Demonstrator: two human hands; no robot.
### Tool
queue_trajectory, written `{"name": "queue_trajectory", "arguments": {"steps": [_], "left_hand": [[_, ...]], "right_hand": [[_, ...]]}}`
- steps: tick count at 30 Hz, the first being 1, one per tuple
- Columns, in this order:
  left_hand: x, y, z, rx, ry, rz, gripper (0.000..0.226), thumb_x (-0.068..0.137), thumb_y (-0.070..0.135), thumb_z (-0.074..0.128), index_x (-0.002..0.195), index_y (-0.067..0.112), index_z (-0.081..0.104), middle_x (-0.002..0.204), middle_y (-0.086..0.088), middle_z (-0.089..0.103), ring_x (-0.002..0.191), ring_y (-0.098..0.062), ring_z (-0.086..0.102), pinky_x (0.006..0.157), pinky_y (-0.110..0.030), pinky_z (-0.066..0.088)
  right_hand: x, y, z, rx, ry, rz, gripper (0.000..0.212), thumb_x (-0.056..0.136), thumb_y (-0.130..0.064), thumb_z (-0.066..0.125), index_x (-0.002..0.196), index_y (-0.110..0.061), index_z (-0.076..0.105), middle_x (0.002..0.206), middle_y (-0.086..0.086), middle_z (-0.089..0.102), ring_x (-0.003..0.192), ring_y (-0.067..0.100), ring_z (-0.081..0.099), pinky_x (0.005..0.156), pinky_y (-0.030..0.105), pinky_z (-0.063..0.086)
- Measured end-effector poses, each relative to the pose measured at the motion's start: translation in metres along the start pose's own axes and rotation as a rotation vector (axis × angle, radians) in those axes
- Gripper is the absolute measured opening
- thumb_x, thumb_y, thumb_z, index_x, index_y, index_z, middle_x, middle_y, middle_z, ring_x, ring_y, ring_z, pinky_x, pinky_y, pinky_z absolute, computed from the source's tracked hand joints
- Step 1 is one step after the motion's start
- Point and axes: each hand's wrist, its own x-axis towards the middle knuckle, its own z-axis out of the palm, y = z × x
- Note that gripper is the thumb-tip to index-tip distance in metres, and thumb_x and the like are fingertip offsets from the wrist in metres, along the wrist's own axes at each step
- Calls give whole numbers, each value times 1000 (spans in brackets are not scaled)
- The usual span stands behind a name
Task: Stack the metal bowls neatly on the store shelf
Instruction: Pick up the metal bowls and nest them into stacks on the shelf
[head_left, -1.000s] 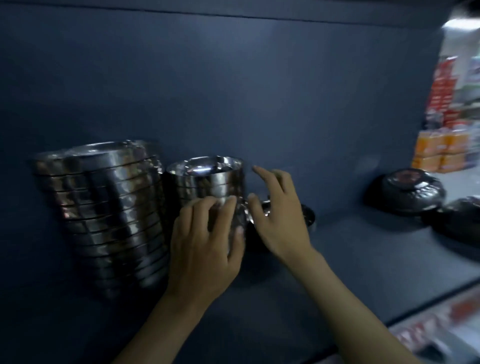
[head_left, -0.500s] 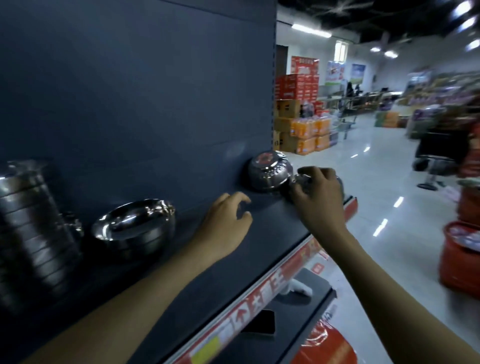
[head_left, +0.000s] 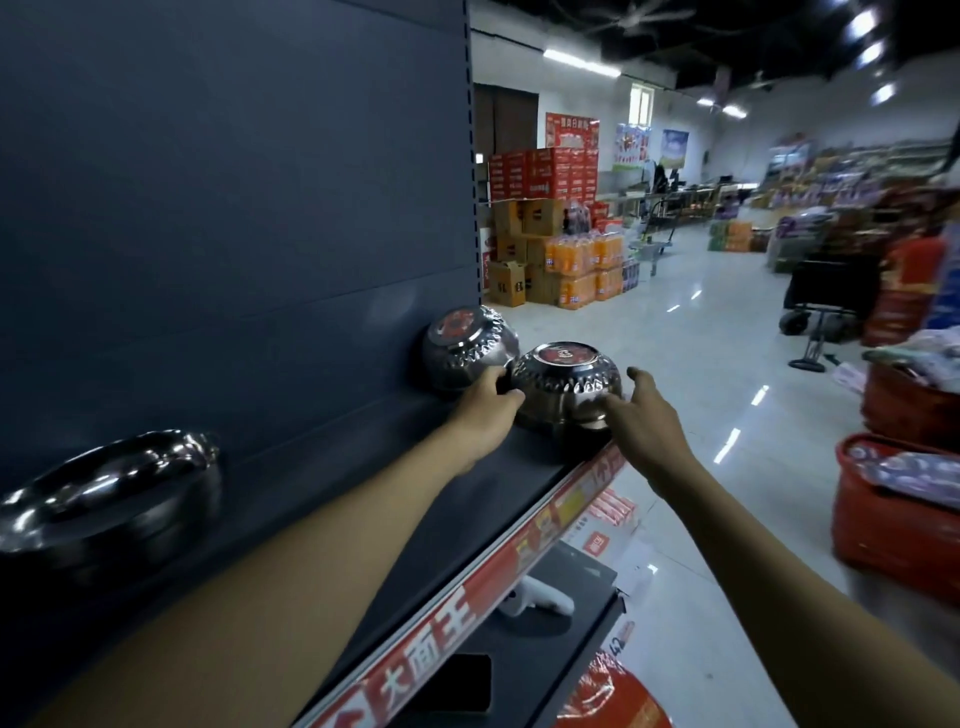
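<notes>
Shelf: the dark shelf (head_left: 415, 467) runs off to the right, and its front edge carries a red price strip (head_left: 519, 551).
Loose bowls: the near bowl (head_left: 563, 384) sits upside down at the shelf's far end, close to the front edge. The far bowl (head_left: 465, 343), also inverted, is tilted against the back panel (head_left: 234, 208), and the two bowls touch or nearly touch.
Stacked bowls: the nested stack (head_left: 109, 493) stands rim up at lower left, well apart from the loose bowls. It is blurred.
Left hand: the left hand (head_left: 485, 410) has its fingers curled into the gap between the two bowls. Whether its grip has closed on the near bowl cannot be told.
Right hand: the right hand (head_left: 647, 415) has a wide grip, with fingers spread at the near bowl's right flank and the thumb raised. It holds nothing.
Step, as judged: the near bowl is being taken between both hands, to be carried to the nested stack.
Hazard, slip: polished, rounded metal gives little purchase, so an uneven squeeze could shoot the bowl over the front edge to the floor.
Hazard, neighbour: the curled left fingers could nudge the tilted far bowl and set it rolling.
Hazard, stacking: the bowl is inverted, so unless it is turned rim up it will perch on the stack rather than nest.
</notes>
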Motion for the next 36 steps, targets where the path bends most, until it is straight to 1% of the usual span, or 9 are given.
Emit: {"name": "queue_trajectory", "arguments": {"steps": [2,4,9,12,18,25,28,32,36], "left_hand": [[7,-1,6,-41,2,-9,36,98,23,48,133,18,51,121,-3,59,110,-21,54,92,-30,41],[14,-2,10,-67,8,-31,35,100,25,47,133,15,52,127,-7,60,114,-24,55,95,-34,43],[19,3,20,-81,27,-37,32,101,24,48,127,9,58,125,-9,62,112,-22,56,94,-29,42],[13,3,24,-107,44,-55,30,100,24,49,124,9,58,120,-11,63,109,-24,57,94,-31,42],[-17,5,16,-167,46,-53,30,101,25,47,127,12,55,111,-4,58,103,-19,53,89,-30,41],[-86,-9,-28,-209,129,-41,36,102,35,46,135,23,47,119,4,54,110,-14,50,88,-30,37],[-118,-23,-55,-199,191,-4,34,100,40,49,131,25,49,125,4,57,115,-15,53,93,-32,41],[-161,-35,-88,-187,288,96,14,97,32,56,110,34,51,111,10,61,107,-11,58,89,-30,45],[-206,-46,-119,-102,385,194,26,94,28,63,118,29,52,105,17,59,98,2,57,83,-20,46]], "right_hand": [[6,3,0,-1,-41,29,43,101,-17,46,142,-8,38,116,11,54,100,26,53,84,40,45],[10,5,1,-23,-58,41,32,101,-17,45,132,-9,45,116,13,60,101,28,57,83,40,47],[10,4,1,-15,-57,25,30,100,-14,44,130,-9,47,112,10,59,98,25,56,74,34,45],[1,3,0,10,-37,30,31,99,-13,45,129,-9,49,111,10,59,100,27,56,85,41,48],[-26,-9,-5,63,-18,-2,26,101,-16,46,126,-9,49,107,8,57,98,25,56,90,45,49],[-86,-36,12,169,30,-115,28,101,-31,52,123,-14,52,107,0,59,99,21,59,89,43,52],[-117,-49,27,226,35,-160,27,98,-40,56,115,-22,48,98,-9,58,88,8,58,82,35,49],[-155,-66,49,288,79,-169,31,91,-47,64,105,-24,47,92,-13,58,88,11,60,85,41,53],[-186,-77,71,375,69,-169,37,86,-50,68,106,-24,51,101,-11,64,95,9,62,91,45,53]]}}
